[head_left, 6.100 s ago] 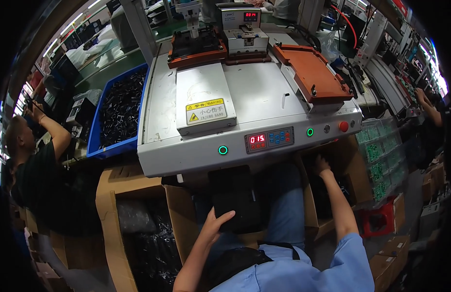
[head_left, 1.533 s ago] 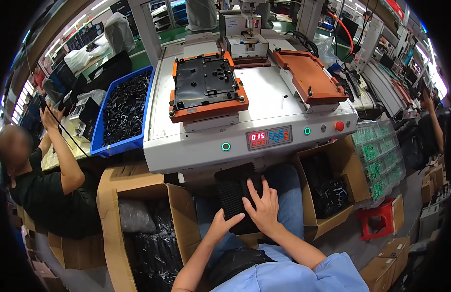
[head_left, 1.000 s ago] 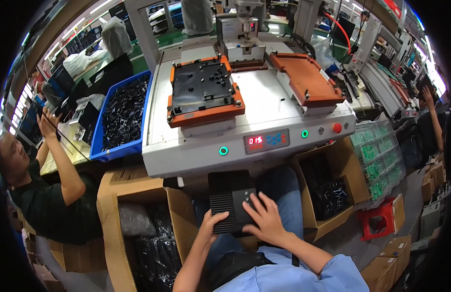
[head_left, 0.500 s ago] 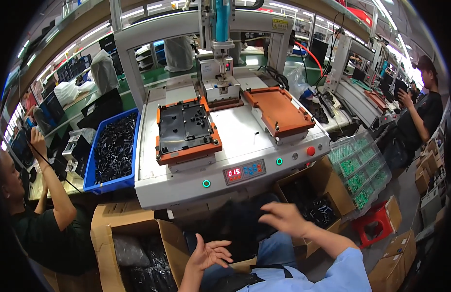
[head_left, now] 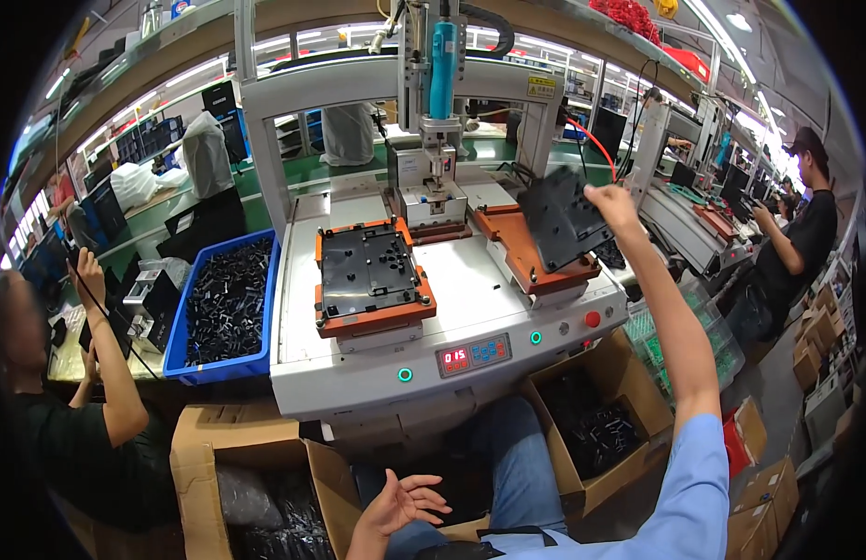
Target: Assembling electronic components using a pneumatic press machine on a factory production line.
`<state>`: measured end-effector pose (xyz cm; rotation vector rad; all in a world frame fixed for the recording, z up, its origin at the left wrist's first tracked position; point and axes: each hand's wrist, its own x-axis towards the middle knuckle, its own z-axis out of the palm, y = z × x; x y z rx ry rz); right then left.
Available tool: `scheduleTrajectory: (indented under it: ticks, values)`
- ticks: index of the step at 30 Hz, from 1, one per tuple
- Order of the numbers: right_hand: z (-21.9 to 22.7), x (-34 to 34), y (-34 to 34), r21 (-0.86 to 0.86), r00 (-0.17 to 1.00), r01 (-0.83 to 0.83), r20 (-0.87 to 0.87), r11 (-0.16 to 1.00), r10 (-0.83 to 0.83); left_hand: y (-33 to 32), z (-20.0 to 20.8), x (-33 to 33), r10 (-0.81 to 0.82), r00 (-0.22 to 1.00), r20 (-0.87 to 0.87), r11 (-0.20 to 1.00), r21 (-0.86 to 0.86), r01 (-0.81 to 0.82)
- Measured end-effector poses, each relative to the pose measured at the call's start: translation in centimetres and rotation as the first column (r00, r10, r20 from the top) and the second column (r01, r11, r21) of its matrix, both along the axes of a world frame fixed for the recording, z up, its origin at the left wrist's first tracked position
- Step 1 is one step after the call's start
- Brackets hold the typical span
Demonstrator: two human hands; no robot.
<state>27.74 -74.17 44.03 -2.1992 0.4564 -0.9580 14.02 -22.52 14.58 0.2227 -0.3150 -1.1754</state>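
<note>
The right hand grips a black panel, likely light, stiff and best held by its edges, tilted over the right orange fixture, the near left hand spread, empty.

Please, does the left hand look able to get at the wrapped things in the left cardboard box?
Probably yes: the left hand looks empty and near, and the cardboard box is open on top; only its raised side stands between the hand and the wrapped things.
</note>
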Motion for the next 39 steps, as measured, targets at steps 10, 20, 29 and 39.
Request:
scheduleTrajectory:
  ticks: [10,20,29,39]
  values:
    - [-3.7,2.3,0.2,0.513,0.854,0.039,-0.463,0.857,0.238,0.3,-0.1,0.1,0.033,0.998,-0.056,0.999,0.017,-0.032]
    - [-3.7,7.6,-1.1,-0.164,0.926,-0.064,-0.378,0.984,-0.002,0.6,0.5,0.4,0.058,0.998,-0.032,0.991,0.123,-0.054]
    - [-4.3,13.4,0.0,-0.421,0.858,0.063,-0.441,0.905,-0.265,0.9,1.7,0.1,0.16,0.987,0.033,0.938,0.306,-0.163]
    - [-2.8,10.0,1.2,-0.15,0.86,0.036,-0.5,0.988,-0.107,0.7,2.1,-0.1,0.161,0.984,0.074,0.941,0.29,-0.175]
